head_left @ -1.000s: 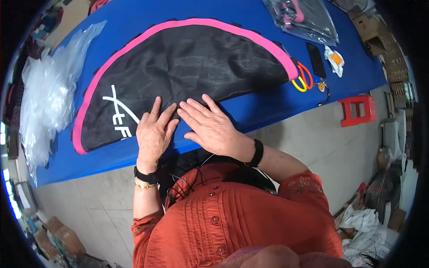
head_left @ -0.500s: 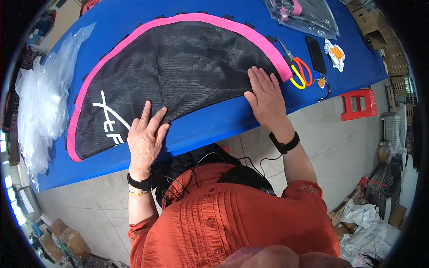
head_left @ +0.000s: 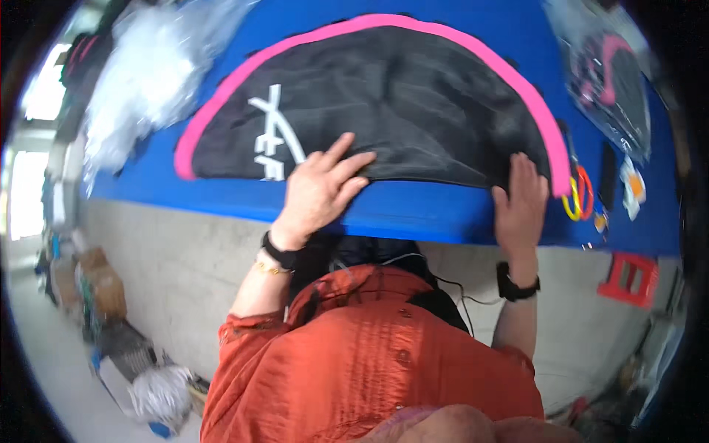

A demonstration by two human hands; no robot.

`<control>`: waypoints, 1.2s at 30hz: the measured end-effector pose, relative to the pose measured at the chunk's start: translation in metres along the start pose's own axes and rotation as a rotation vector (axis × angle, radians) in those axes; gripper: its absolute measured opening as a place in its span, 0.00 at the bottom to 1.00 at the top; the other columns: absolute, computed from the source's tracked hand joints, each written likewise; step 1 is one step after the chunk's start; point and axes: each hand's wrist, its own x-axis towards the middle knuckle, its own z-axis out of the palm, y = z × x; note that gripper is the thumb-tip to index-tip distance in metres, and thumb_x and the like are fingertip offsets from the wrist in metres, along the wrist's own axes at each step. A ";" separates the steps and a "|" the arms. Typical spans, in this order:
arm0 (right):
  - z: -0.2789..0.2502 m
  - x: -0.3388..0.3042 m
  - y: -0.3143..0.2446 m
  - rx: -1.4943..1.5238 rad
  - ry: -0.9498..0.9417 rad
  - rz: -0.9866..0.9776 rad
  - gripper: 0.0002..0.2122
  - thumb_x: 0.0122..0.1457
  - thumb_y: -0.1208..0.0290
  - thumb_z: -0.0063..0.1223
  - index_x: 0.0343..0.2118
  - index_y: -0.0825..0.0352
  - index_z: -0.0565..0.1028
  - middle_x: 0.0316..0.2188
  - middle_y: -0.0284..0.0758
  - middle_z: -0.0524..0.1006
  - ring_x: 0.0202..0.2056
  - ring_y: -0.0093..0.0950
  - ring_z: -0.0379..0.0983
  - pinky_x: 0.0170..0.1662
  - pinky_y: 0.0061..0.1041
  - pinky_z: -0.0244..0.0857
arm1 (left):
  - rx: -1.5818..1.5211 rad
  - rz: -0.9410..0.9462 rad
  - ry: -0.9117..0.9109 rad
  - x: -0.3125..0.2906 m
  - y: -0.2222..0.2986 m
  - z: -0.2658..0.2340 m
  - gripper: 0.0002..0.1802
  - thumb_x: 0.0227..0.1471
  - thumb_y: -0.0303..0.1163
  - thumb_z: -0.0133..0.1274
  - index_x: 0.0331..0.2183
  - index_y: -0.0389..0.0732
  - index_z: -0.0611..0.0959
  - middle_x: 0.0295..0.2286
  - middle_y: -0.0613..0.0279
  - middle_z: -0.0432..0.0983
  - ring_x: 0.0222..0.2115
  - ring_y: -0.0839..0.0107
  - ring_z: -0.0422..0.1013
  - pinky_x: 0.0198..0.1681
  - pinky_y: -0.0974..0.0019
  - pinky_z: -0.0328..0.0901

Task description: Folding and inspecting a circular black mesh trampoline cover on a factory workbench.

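A folded half-circle of black mesh fabric (head_left: 413, 103) lies on the blue-covered table (head_left: 413, 207), its straight edge toward me. A wide pink band runs round its curved edge, with small dark tabs along the outside. White printing shows on its left part. My left hand (head_left: 317, 190) rests on the fabric near the straight edge, just right of the printing, fingers spread. Near the right corner my right hand (head_left: 521, 210) lies flat on the same edge, fingers stretched out. Neither hand grips anything.
Clear plastic bags (head_left: 148, 66) lie heaped at the table's left. Right of the fabric are scissors (head_left: 578, 193) with red and yellow handles, a black phone (head_left: 608, 176) and a crumpled white wrapper (head_left: 632, 188). A bagged pink-and-black item (head_left: 613, 88) lies farther back. A red stool (head_left: 629, 279) stands on the floor.
The whole view has swung, so the table and fabric sit farther right and more level. Both hands stay on the fabric in much the same places.
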 end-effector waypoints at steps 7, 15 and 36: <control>0.001 -0.001 -0.002 -0.033 -0.075 -0.011 0.29 0.78 0.54 0.38 0.75 0.65 0.59 0.73 0.44 0.63 0.75 0.43 0.55 0.76 0.48 0.42 | -0.405 -0.325 0.165 -0.021 -0.027 -0.011 0.16 0.63 0.22 0.58 0.52 0.39 0.85 0.61 0.47 0.72 0.53 0.50 0.78 0.52 0.59 0.76; 0.006 0.000 0.002 -0.109 -0.092 -0.004 0.31 0.79 0.47 0.28 0.74 0.65 0.60 0.74 0.44 0.61 0.76 0.42 0.53 0.77 0.48 0.39 | 0.218 -0.429 0.325 -0.073 -0.120 -0.047 0.22 0.59 0.35 0.63 0.53 0.40 0.84 0.63 0.38 0.69 0.64 0.38 0.64 0.67 0.46 0.63; 0.002 0.001 -0.002 -0.072 -0.077 -0.026 0.27 0.79 0.54 0.34 0.74 0.62 0.61 0.74 0.44 0.62 0.75 0.46 0.55 0.76 0.53 0.42 | 0.447 -0.709 0.308 -0.102 -0.150 -0.051 0.35 0.60 0.38 0.50 0.69 0.49 0.72 0.71 0.46 0.58 0.71 0.39 0.52 0.70 0.35 0.50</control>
